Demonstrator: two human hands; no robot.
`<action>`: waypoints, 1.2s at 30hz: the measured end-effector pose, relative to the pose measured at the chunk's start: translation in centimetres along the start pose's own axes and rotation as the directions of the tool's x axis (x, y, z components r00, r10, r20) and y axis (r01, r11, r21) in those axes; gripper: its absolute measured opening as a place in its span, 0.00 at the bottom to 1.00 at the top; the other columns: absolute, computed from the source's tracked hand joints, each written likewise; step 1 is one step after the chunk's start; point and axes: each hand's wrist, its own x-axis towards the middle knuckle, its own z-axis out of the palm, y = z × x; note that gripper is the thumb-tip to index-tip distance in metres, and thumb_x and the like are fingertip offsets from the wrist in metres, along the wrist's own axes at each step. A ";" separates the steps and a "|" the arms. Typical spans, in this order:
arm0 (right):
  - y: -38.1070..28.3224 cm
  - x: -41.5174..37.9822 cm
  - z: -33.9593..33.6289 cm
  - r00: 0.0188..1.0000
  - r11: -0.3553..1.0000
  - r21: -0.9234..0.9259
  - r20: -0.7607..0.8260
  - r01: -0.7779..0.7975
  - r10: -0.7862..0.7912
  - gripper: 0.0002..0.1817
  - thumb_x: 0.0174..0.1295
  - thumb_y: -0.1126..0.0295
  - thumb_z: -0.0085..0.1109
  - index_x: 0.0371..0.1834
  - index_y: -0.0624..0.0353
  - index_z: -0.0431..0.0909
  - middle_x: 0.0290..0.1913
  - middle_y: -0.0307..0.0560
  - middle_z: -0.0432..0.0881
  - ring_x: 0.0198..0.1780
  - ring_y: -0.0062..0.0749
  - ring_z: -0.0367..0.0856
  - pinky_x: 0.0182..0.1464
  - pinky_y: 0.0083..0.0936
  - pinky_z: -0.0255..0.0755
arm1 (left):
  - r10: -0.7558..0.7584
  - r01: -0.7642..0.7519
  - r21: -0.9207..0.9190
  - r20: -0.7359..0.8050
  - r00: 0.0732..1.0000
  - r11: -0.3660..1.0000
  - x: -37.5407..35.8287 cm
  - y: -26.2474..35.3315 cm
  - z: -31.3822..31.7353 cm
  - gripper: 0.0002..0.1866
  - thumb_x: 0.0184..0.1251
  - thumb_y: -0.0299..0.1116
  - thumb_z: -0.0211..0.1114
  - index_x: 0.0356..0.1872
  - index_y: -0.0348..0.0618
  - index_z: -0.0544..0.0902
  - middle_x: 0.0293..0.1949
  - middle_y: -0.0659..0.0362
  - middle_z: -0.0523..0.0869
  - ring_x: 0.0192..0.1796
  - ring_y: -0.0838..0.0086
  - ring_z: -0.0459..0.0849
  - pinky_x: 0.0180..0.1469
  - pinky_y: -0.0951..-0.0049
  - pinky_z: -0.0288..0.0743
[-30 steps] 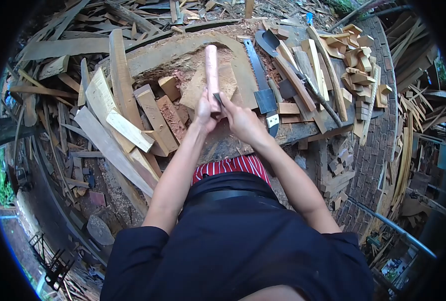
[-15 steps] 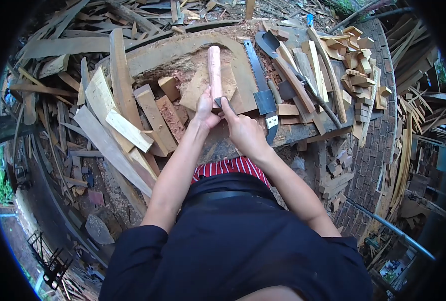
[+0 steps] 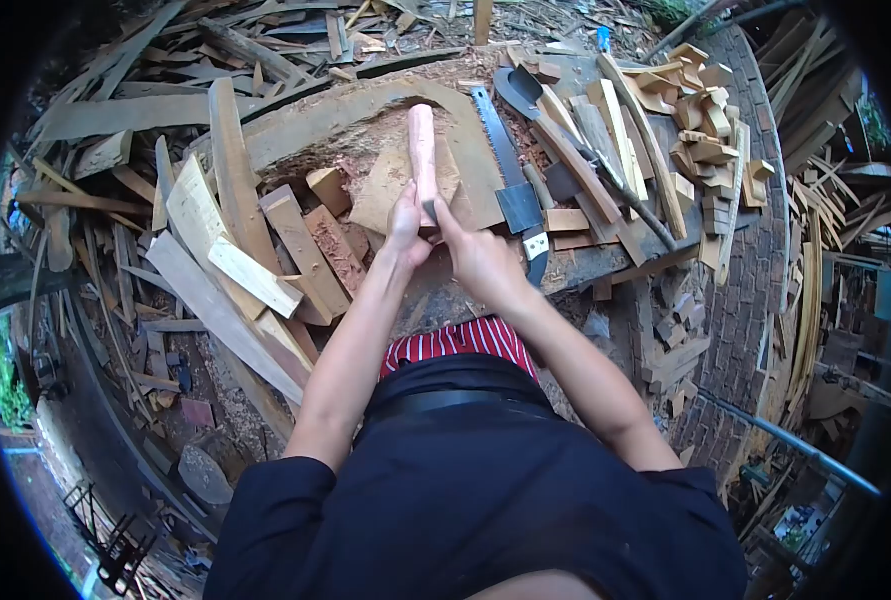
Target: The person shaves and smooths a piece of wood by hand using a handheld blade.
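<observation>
A rounded, pinkish wooden stick (image 3: 421, 145) points away from me over a flat wooden block (image 3: 380, 198). My left hand (image 3: 406, 228) is closed around its near end. My right hand (image 3: 483, 260) is closed beside it, the index finger stretched along a small dark flat piece (image 3: 428, 208) against the stick. What kind of piece this is I cannot make out, as the fingers cover most of it. Right of the block lies a blue-bladed saw (image 3: 495, 135), with a dark broad blade (image 3: 520, 207) across its near part.
A thick wooden slab (image 3: 295, 125) serves as the work surface. Long boards (image 3: 230, 150) and cut blocks (image 3: 305, 240) lie on the left. To the right are a curved dark tool (image 3: 518, 92), several sticks (image 3: 620, 130) and a heap of small blocks (image 3: 700, 115).
My view has shifted slightly, so the bench appears a little lower and further left. Both hands keep their hold; the right hand and dark piece have moved slightly along the stick.
</observation>
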 end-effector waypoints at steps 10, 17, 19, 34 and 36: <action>0.8 -0.1 0.6 1.000 0.994 0.113 0.000 0.005 -0.005 0.24 0.70 0.66 0.42 0.68 0.60 0.62 0.34 0.67 0.81 0.38 0.60 0.82 0.41 0.47 0.75 | 0.102 -0.099 0.073 -0.033 0.994 0.992 0.3 -1.3 -1.3 0.20 0.78 0.47 0.32 0.38 0.48 0.72 0.21 0.63 0.73 0.15 0.76 0.70 0.11 0.76 0.60; 1.3 0.7 1.1 1.000 0.982 0.189 -0.027 0.009 -0.004 0.25 0.70 0.66 0.41 0.70 0.53 0.61 0.34 0.67 0.82 0.39 0.63 0.81 0.42 0.51 0.74 | 0.052 -0.051 0.053 -0.016 0.999 0.997 0.7 -0.9 -1.8 0.20 0.79 0.48 0.32 0.46 0.48 0.70 0.24 0.62 0.73 0.18 0.76 0.70 0.12 0.76 0.61; 0.3 -0.1 0.6 0.998 0.984 0.174 0.057 -0.030 0.021 0.25 0.69 0.66 0.41 0.71 0.52 0.60 0.36 0.66 0.82 0.40 0.63 0.81 0.44 0.51 0.74 | 0.212 -0.197 0.147 -0.096 0.972 0.969 0.8 -1.3 -2.0 0.19 0.79 0.47 0.32 0.50 0.51 0.70 0.24 0.62 0.73 0.18 0.77 0.71 0.11 0.76 0.62; 0.7 4.2 2.0 0.998 0.980 0.195 -0.055 0.040 -0.030 0.30 0.63 0.72 0.46 0.72 0.52 0.59 0.37 0.65 0.82 0.40 0.59 0.83 0.43 0.46 0.75 | 0.106 -0.103 0.134 -0.014 0.994 0.986 -1.3 0.2 -2.3 0.21 0.78 0.52 0.33 0.45 0.48 0.69 0.24 0.61 0.75 0.19 0.76 0.73 0.11 0.80 0.61; 0.4 3.1 1.8 0.996 0.980 0.180 -0.052 0.082 -0.074 0.29 0.62 0.72 0.45 0.70 0.53 0.60 0.38 0.68 0.81 0.40 0.61 0.82 0.42 0.50 0.75 | 0.061 -0.064 0.113 0.027 0.998 0.992 -1.0 0.4 -2.4 0.21 0.77 0.53 0.35 0.46 0.49 0.69 0.23 0.61 0.74 0.18 0.77 0.73 0.11 0.80 0.61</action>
